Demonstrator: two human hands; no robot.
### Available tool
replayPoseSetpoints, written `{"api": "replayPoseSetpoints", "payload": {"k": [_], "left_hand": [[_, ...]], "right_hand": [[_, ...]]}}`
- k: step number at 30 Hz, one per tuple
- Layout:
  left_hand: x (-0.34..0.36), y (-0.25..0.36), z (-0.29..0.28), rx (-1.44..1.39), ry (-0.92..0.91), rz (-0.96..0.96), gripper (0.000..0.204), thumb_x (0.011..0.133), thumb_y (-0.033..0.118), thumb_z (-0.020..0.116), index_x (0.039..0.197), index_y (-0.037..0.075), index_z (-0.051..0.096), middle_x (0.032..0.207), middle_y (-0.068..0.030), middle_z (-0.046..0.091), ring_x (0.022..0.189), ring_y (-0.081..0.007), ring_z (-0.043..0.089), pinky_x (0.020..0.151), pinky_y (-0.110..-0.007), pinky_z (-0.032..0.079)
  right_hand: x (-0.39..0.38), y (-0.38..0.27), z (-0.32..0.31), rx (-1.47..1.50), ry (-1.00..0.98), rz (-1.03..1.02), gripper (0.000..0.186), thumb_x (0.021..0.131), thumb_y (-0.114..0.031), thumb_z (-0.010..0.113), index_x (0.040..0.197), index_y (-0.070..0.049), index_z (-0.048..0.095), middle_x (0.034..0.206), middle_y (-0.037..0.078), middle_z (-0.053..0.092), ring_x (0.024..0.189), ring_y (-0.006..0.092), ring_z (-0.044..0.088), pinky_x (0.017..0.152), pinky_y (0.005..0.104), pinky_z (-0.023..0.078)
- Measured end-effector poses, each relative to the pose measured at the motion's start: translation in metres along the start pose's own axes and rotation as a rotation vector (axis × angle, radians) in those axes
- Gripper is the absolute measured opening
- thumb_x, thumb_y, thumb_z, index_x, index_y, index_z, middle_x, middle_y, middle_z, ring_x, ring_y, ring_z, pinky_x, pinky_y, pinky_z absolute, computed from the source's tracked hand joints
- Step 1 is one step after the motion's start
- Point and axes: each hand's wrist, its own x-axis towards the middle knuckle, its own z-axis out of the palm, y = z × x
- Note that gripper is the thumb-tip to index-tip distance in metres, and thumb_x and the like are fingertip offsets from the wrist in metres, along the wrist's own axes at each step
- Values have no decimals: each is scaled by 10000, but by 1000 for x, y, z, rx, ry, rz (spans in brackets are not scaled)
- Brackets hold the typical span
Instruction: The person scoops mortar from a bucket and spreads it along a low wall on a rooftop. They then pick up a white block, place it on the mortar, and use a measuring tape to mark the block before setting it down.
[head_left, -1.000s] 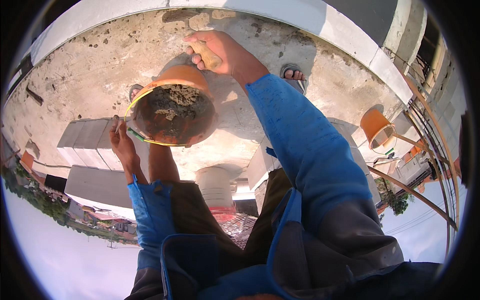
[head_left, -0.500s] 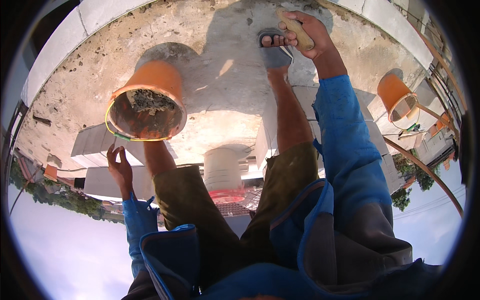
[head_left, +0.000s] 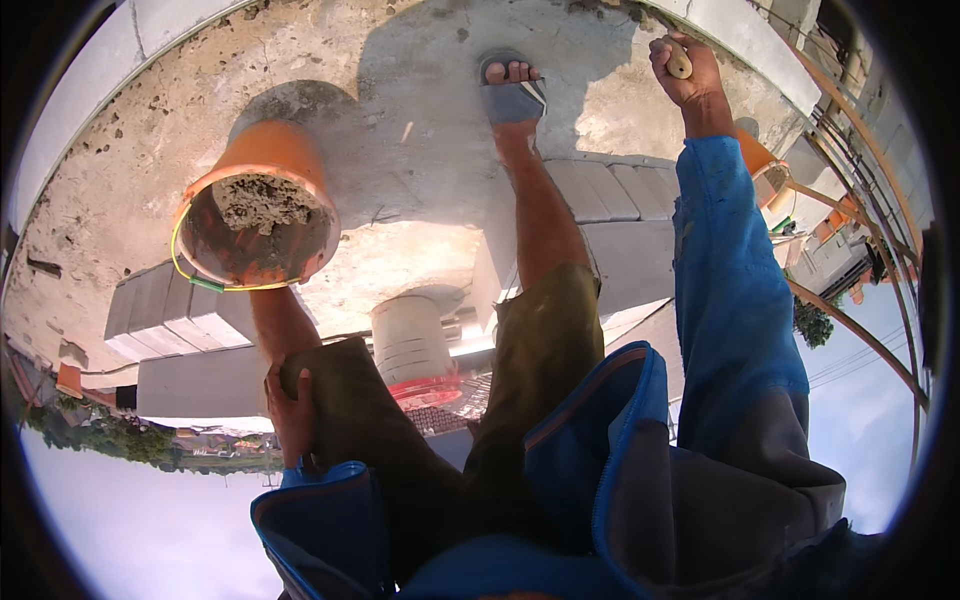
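My right hand (head_left: 688,75) is stretched far forward at the upper right, its fingers wrapped round the rounded wooden handle (head_left: 679,64) of a tool. The tool's working end is hidden, so I cannot tell its kind. My left hand (head_left: 291,408) lies against my left knee, holding nothing, its fingers extended down the side of the shorts (head_left: 370,400). In front of that knee stands an orange bucket (head_left: 270,143) with a yellow wire handle and green grip. Grey wet mortar (head_left: 258,202) is inside it.
Light grey blocks (head_left: 190,310) are stacked at the left, with more blocks (head_left: 620,190) at the right. A pale round container (head_left: 408,335) stands between my legs. Another orange bucket (head_left: 757,160) is beyond my right sleeve, near curved rods (head_left: 850,335). A pale block wall (head_left: 180,25) edges the concrete floor.
My right hand has moved forward and right with the wooden-handled tool. My left hand has left the area beside the bucket handle and come back onto my knee. The view has shifted.
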Motion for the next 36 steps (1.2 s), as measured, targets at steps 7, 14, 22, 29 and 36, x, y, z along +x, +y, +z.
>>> {"api": "replayPoseSetpoints", "payload": {"k": [7,14,22,29,36], "left_hand": [[10,-15,7,55,69,54,515,1001,352,689,1405,44,603,1380,-225,646,1315,-427,555,1131,-516,430],[11,-25,6,41,69,57,493,984,345,702,1373,51,628,1350,-194,672,1302,-425,542,1133,-525,415],[19,-7,7,125,46,33,496,981,348,708,1373,53,639,1374,-188,673,1297,-422,544,1141,-520,411],[26,10,25,178,31,55,486,981,330,719,1372,53,638,1370,-186,677,1305,-418,564,1117,-521,443],[29,40,36,249,22,57,499,990,342,709,1389,53,632,1373,-189,675,1300,-439,573,1115,-530,453]], "right_hand": [[51,246,243,75,-33,-184,154,1053,-161,510,986,-82,624,827,73,615,700,252,648,533,436,527],[-76,331,373,-116,-88,-34,411,1082,-230,505,1397,21,419,1227,268,533,878,346,690,722,522,614],[-112,272,210,-1043,-143,-20,553,993,-293,616,1442,3,487,908,163,662,615,220,659,521,402,522],[-31,291,279,-1228,-482,-103,606,1046,-412,648,1487,-18,511,757,94,593,511,162,562,464,358,462],[-19,245,308,-1479,-447,-102,482,1029,-308,572,1382,19,585,922,191,722,762,284,713,753,453,577]]}}
